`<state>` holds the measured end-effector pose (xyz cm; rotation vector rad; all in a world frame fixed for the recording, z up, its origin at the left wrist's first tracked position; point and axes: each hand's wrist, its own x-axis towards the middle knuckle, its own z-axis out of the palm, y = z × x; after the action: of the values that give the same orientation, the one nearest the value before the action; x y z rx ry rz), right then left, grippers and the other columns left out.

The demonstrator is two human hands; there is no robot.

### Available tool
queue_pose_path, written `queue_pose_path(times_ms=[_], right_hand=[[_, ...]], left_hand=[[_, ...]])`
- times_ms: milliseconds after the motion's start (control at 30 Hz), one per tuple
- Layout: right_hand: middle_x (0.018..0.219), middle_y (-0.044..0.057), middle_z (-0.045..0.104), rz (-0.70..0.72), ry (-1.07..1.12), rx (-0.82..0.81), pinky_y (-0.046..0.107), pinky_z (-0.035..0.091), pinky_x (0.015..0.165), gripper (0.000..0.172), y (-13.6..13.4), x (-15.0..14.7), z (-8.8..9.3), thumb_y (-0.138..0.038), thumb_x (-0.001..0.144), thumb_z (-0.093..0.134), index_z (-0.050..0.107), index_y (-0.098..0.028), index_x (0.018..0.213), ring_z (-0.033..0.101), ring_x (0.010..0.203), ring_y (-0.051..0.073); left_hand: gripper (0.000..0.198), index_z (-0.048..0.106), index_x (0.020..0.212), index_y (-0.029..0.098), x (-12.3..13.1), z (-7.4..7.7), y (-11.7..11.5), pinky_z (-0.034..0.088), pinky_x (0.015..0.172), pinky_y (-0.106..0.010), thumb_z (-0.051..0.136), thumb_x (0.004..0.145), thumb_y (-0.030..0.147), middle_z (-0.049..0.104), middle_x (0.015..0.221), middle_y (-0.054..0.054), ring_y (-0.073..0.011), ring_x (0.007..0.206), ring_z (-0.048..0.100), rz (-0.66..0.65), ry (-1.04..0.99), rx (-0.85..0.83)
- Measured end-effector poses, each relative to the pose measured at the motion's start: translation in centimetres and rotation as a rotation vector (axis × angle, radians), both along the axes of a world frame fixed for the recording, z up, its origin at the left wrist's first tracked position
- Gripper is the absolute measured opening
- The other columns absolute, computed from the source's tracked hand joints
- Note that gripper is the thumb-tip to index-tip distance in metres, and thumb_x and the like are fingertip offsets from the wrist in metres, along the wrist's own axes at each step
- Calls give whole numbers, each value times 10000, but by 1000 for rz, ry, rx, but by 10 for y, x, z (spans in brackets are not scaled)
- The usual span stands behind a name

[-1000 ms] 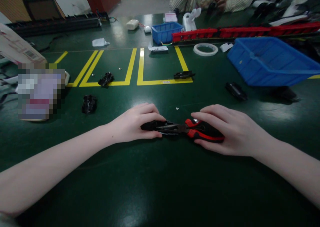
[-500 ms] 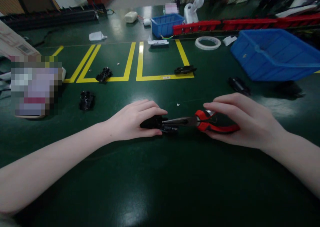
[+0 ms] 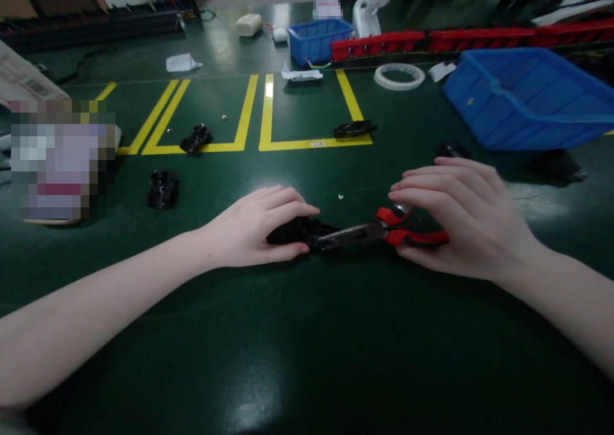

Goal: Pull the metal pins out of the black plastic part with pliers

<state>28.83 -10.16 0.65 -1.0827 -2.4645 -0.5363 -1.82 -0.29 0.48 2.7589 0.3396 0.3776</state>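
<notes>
The fingers [image 3: 288, 206] of the left hand [image 3: 249, 230] are being pressed together over a small black part [image 3: 290, 233], which is being pinned flat against the green table [image 3: 307, 345] just in front of the person. The fingers [image 3: 432, 182] of the right hand [image 3: 472, 224] are being curled around the red handles of the pliers [image 3: 359, 232], and the thin metal nose is being laid against the part's right end. Whether the nose is being closed on anything cannot be told. The part is being judged light, stiff and rather brittle plastic, likely to skid on the glossy surface, so it is best held down from above, across its body. The pliers are being judged heavier and rigid, with grippy sleeves. Their hold is best taken well back on the handles, for leverage.
</notes>
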Motion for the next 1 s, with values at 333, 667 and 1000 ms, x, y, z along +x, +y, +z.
queue_pose_path(times_ms=[333,667,1000], right_hand=[[1096,125,666,-3,-2,-23,460,501,767,290,-2,-5,-10,-258,854,575,554,-225,1141,628,938,303],[871,83,672,3,-35,-57,379,490,611,395,-4,-15,-5,-586,856,632,610,-210,974,611,748,233],[1115,124,693,10,43,-128,567,489,1003,299,6,-25,-6,-328,864,602,603,-209,1138,626,1139,346]], left_hand=[[537,636,977,143,2,1,1,405,726,-324,672,828,657,606,931,-49,-209,852,545,41,26,55],[531,574,801,161,4,0,0,376,702,-327,619,830,690,570,831,-33,-210,820,500,25,65,116],[459,536,698,179,4,2,-1,359,703,-339,579,832,615,583,731,-16,-203,785,514,33,49,58]])
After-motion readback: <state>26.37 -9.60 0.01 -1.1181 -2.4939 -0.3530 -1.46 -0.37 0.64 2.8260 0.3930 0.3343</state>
